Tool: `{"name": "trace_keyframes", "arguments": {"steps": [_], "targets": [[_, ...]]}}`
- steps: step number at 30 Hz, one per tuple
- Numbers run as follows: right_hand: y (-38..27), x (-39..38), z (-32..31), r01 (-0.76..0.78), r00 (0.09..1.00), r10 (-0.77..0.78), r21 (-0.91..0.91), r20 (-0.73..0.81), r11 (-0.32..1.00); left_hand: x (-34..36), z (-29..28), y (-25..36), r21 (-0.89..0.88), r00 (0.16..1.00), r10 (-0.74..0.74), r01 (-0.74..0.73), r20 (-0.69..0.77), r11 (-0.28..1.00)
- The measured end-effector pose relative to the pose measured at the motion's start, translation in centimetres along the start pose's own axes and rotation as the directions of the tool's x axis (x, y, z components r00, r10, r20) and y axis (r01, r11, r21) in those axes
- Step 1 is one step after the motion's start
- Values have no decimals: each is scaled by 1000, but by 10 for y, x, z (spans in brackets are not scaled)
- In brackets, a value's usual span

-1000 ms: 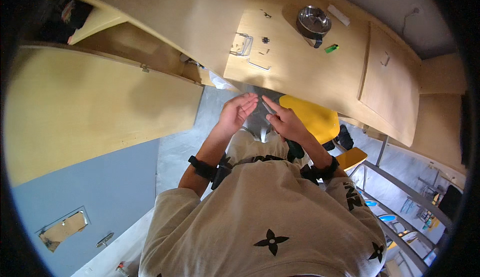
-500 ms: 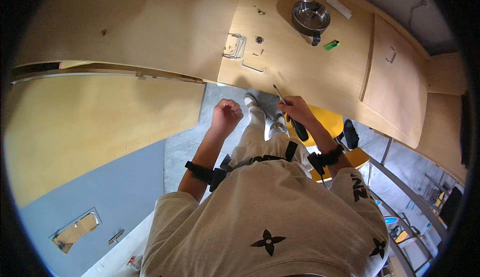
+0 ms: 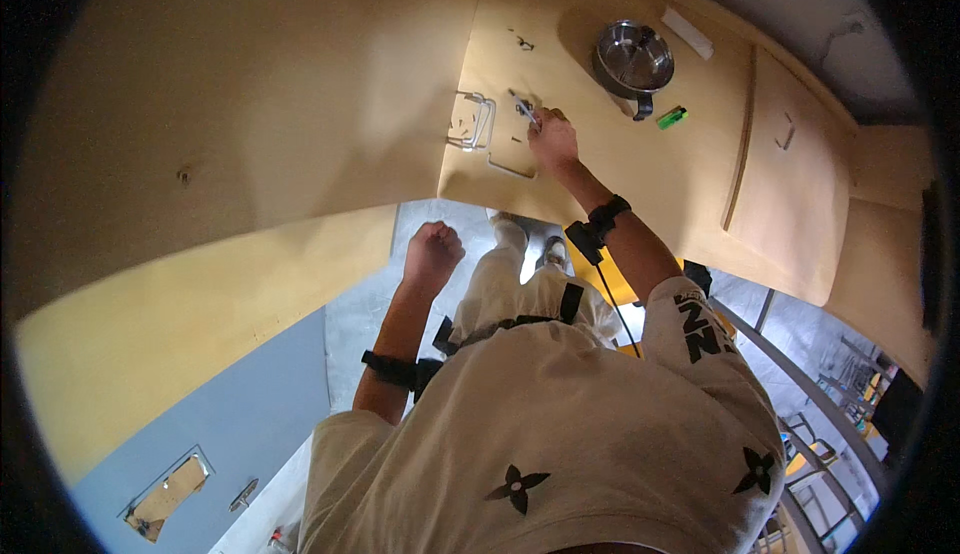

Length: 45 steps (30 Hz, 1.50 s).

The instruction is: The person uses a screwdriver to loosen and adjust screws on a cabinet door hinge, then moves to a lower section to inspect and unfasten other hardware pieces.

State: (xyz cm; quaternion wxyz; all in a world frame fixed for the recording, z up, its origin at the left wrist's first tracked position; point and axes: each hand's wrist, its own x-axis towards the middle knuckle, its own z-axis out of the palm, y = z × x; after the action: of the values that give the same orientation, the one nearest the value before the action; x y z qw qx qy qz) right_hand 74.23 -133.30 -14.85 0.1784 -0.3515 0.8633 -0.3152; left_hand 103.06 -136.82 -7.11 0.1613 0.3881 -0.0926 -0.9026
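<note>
Above the wooden desktop [image 3: 680, 179], my right hand [image 3: 555, 142] is closed around a screwdriver [image 3: 527, 112]. The shaft points up and left across a small dark metal fitting; my fingers hide the handle. Close to that hand lie some bent metal pull handles [image 3: 489, 122], a single pull handle [image 3: 511, 167] by the front edge, and a few tiny screws [image 3: 516, 139]. My left hand [image 3: 435, 254] is a fist in the air below the desk edge, and whatever it may hold is hidden inside the fingers.
A steel pot [image 3: 634, 59] with a dark handle, a green lighter [image 3: 672, 118] and a white strip [image 3: 687, 33] lie farther right. A wooden door with a handle [image 3: 785, 132] stands at far right. A large wooden panel [image 3: 250, 74] fills the left, above a grey panel [image 3: 230, 414].
My right hand has moved forward and left with the screwdriver, from the desk's front edge to above the small fitting. My left hand remains closed near my lap. The view has shifted slightly.
</note>
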Motion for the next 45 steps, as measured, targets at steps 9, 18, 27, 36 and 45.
{"name": "trace_keyframes", "arguments": {"steps": [9,18,27,36,45], "targets": [[14,42,-7,-26,988,38,-83,150,996,2,-6,8,-35,991,-17,13,-131,999],[14,40,-7,84,994,-79,-69,74,994,16,8,14,-58,982,-37,26,-186,998],[9,3,27,218,974,-214,-56,74,974,18,21,6,-61,985,-37,27,-169,998],[21,-21,38,517,829,-471,-92,301,851,17,4,-1,-26,993,-21,18,-114,999],[-1,44,12,166,986,-162,-122,46,979,10,-9,-6,-48,995,23,-28,-94,998]]}}
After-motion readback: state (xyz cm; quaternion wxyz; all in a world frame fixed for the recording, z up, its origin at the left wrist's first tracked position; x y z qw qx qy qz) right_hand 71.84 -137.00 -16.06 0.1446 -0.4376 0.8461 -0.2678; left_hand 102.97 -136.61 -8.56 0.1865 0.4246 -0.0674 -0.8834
